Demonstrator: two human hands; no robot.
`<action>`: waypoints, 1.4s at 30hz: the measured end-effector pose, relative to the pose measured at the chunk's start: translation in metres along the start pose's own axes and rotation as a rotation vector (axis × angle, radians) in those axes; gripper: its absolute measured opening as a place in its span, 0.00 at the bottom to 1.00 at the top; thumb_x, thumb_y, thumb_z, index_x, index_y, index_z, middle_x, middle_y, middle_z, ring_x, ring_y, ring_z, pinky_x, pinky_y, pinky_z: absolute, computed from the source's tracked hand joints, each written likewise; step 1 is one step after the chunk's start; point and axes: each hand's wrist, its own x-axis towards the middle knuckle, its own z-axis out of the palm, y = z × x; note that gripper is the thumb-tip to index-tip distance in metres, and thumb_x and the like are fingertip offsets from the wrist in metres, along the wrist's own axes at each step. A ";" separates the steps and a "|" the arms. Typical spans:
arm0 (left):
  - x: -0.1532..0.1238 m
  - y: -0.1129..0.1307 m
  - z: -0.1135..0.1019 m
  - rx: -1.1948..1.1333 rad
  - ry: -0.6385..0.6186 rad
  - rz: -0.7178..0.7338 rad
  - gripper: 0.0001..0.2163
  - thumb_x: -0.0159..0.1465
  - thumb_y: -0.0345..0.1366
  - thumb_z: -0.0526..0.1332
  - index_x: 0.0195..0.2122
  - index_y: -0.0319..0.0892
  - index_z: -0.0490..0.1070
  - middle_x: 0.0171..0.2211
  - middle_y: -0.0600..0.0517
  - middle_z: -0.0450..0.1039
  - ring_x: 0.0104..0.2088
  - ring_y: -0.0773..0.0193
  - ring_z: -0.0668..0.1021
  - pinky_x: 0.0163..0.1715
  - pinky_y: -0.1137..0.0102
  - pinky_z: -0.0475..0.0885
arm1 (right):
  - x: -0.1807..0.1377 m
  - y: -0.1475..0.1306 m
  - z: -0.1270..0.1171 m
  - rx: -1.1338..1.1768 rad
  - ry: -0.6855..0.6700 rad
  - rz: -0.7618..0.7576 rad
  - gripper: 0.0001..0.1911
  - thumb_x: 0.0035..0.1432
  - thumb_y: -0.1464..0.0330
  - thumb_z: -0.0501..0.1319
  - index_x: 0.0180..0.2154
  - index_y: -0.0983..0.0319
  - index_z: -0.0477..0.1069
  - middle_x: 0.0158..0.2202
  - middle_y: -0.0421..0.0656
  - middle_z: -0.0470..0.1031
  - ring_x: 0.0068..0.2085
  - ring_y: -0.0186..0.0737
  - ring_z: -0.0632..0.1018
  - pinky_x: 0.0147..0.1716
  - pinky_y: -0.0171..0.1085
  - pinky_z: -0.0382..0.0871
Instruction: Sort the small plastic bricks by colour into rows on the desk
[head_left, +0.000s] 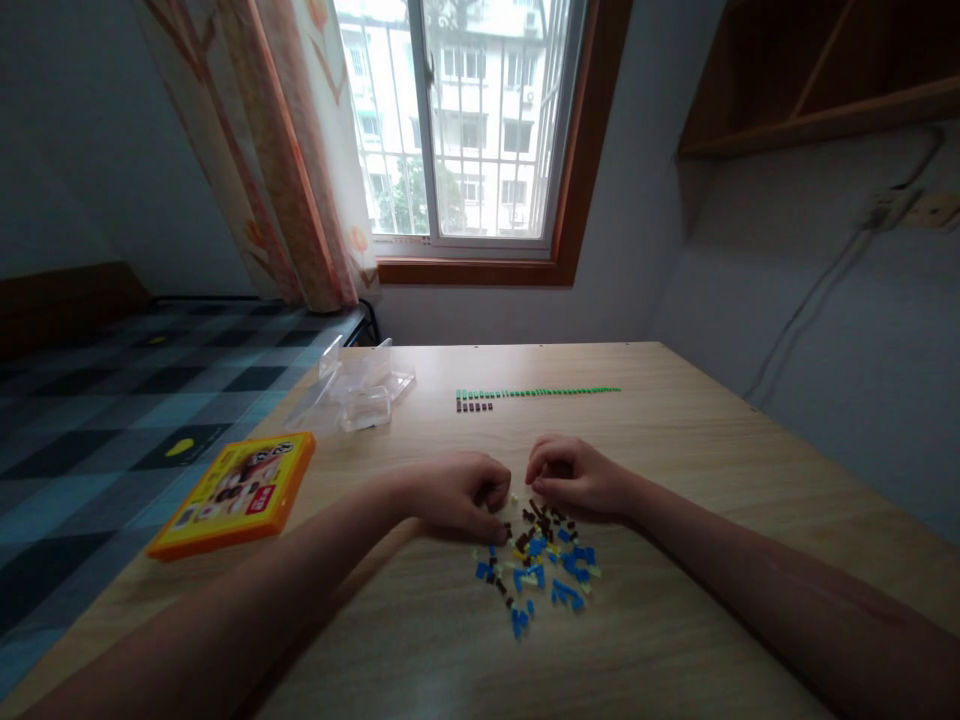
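Observation:
A loose heap of tiny building bricks (537,573) in blue, brown, yellow and cream lies on the table in front of me. My left hand (461,492) rests at the heap's upper left edge, its fingers bent and its thumb apart from them. The thumb tip is beside a small brown brick (508,530); no brick shows in that hand. At the upper right edge lies my right hand (576,472), its fingers curled in toward the thumb. Anything between those fingertips is hidden or too small to make out. A pale brick (514,497) sits between both hands.
Farther back runs a long row of green bricks (536,393), with a short row of dark brown bricks (475,407) below its left end. Clear plastic trays (367,395) stand back left. A yellow-orange box (236,495) lies near the left edge, beside a checkered bed (150,400).

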 end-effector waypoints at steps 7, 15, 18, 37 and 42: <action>-0.006 0.000 -0.008 -0.085 -0.105 -0.048 0.15 0.51 0.42 0.69 0.29 0.42 0.63 0.26 0.59 0.62 0.26 0.70 0.64 0.26 0.73 0.59 | -0.007 0.000 -0.016 0.181 -0.178 0.126 0.13 0.55 0.62 0.66 0.34 0.68 0.78 0.25 0.40 0.70 0.27 0.32 0.68 0.27 0.32 0.61; -0.010 0.004 -0.013 -0.168 -0.194 -0.130 0.16 0.51 0.42 0.69 0.27 0.42 0.61 0.23 0.60 0.61 0.23 0.71 0.62 0.22 0.73 0.56 | -0.010 -0.009 -0.019 0.135 -0.369 0.194 0.14 0.53 0.63 0.67 0.37 0.67 0.79 0.19 0.34 0.61 0.22 0.27 0.59 0.20 0.29 0.51; -0.010 0.003 -0.013 -0.194 -0.205 -0.134 0.17 0.51 0.42 0.69 0.27 0.43 0.61 0.22 0.60 0.61 0.23 0.71 0.62 0.21 0.73 0.56 | -0.011 -0.009 -0.017 0.140 -0.355 0.200 0.14 0.53 0.62 0.66 0.37 0.67 0.79 0.18 0.33 0.60 0.21 0.27 0.58 0.20 0.29 0.50; -0.011 0.009 -0.011 -0.062 -0.192 -0.103 0.16 0.50 0.43 0.69 0.26 0.43 0.62 0.24 0.59 0.62 0.25 0.69 0.63 0.24 0.72 0.58 | -0.009 0.008 -0.018 0.310 -0.234 0.252 0.17 0.52 0.59 0.69 0.33 0.68 0.77 0.20 0.34 0.61 0.22 0.27 0.59 0.20 0.29 0.49; -0.011 0.005 -0.010 -0.049 -0.186 -0.099 0.15 0.51 0.41 0.69 0.27 0.43 0.62 0.24 0.59 0.62 0.25 0.69 0.63 0.24 0.72 0.58 | -0.008 0.005 -0.018 0.304 -0.229 0.241 0.15 0.52 0.60 0.69 0.32 0.68 0.77 0.19 0.33 0.59 0.22 0.27 0.58 0.21 0.30 0.49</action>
